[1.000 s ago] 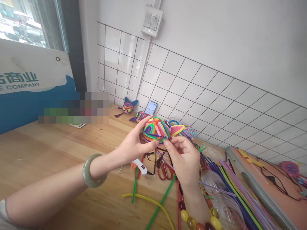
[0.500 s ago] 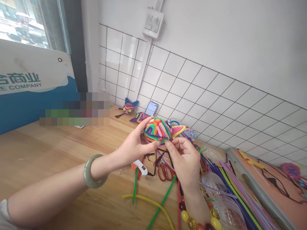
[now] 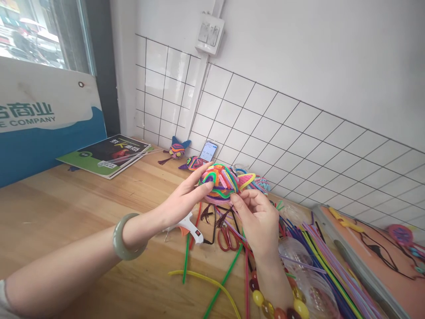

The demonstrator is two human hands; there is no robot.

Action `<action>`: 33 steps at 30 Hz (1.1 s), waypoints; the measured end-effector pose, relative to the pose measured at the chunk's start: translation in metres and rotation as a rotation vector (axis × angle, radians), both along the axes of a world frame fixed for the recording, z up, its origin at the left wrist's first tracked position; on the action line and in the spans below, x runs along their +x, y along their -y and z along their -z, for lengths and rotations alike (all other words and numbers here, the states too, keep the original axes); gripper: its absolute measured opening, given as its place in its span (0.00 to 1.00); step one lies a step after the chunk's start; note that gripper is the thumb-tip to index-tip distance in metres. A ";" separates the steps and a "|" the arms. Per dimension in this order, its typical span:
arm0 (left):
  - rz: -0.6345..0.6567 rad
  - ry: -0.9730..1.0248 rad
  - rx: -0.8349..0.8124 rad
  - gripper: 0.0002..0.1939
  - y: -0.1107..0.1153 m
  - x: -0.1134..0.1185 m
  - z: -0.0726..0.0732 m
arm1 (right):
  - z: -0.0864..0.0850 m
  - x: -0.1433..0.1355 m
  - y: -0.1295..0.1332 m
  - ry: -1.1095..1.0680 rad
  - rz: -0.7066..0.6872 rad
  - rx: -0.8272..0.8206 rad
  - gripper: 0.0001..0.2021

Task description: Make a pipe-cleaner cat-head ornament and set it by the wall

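A rounded pipe-cleaner ornament, striped in many colours, is held above the table between both hands. It has a pink, yellow-edged pointed piece on its right. My left hand grips its left side, thumb on the front and fingers over the top. At its lower right edge, my right hand pinches with thumb and forefinger; what lies between the fingertips is hidden. Dark tassels show just below the ornament. Beneath the hands lie a white glue gun and red-handled scissors.
Loose green and yellow pipe cleaners lie in front. A bundle of pipe cleaners and clear plastic containers are at right. Behind stand a phone and a finished-looking ornament. A booklet lies back left.
My left thumb has moved from the ornament's lower edge up onto its front. The ornament has tilted slightly, showing more of its underside edge. My right hand keeps its pinch at the right.
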State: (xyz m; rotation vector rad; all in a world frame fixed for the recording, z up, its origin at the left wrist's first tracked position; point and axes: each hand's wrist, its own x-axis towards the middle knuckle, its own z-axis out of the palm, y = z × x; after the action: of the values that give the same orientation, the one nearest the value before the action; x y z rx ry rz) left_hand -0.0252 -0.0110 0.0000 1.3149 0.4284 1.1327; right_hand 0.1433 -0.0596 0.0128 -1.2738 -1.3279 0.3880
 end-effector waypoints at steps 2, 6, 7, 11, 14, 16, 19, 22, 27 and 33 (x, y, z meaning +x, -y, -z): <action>0.011 0.017 -0.018 0.28 0.000 0.000 0.000 | 0.000 0.001 0.000 0.003 0.000 -0.007 0.11; 0.023 0.051 -0.060 0.27 -0.001 0.002 -0.002 | 0.000 0.001 0.000 0.003 -0.011 -0.010 0.11; 0.023 0.055 -0.066 0.27 -0.001 0.002 -0.002 | 0.000 0.001 0.000 0.002 -0.015 -0.009 0.12; 0.024 0.067 -0.076 0.27 -0.001 0.002 -0.003 | 0.000 0.000 0.000 -0.012 -0.022 -0.018 0.12; 0.016 0.064 -0.072 0.27 -0.001 0.001 -0.003 | 0.000 0.001 -0.001 -0.022 -0.033 -0.026 0.11; 0.006 0.057 -0.072 0.28 -0.002 0.001 -0.004 | 0.000 0.001 -0.001 -0.020 -0.033 -0.019 0.11; -0.002 0.053 -0.076 0.28 -0.002 0.001 -0.003 | 0.000 0.001 0.000 -0.010 -0.024 -0.003 0.10; 0.004 0.059 -0.081 0.28 -0.003 0.001 -0.003 | 0.001 0.000 0.000 -0.002 -0.029 0.008 0.10; 0.015 0.072 -0.092 0.28 -0.003 0.001 -0.003 | 0.001 -0.001 -0.001 0.019 -0.021 0.002 0.14; 0.015 0.087 -0.098 0.28 -0.002 0.001 -0.004 | 0.003 0.000 -0.001 0.041 -0.036 -0.008 0.20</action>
State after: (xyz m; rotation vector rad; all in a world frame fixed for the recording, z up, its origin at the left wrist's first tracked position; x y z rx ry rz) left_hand -0.0239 -0.0093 0.0042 1.1777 0.4045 1.1380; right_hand 0.1437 -0.0582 0.0094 -1.2714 -1.3871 0.3943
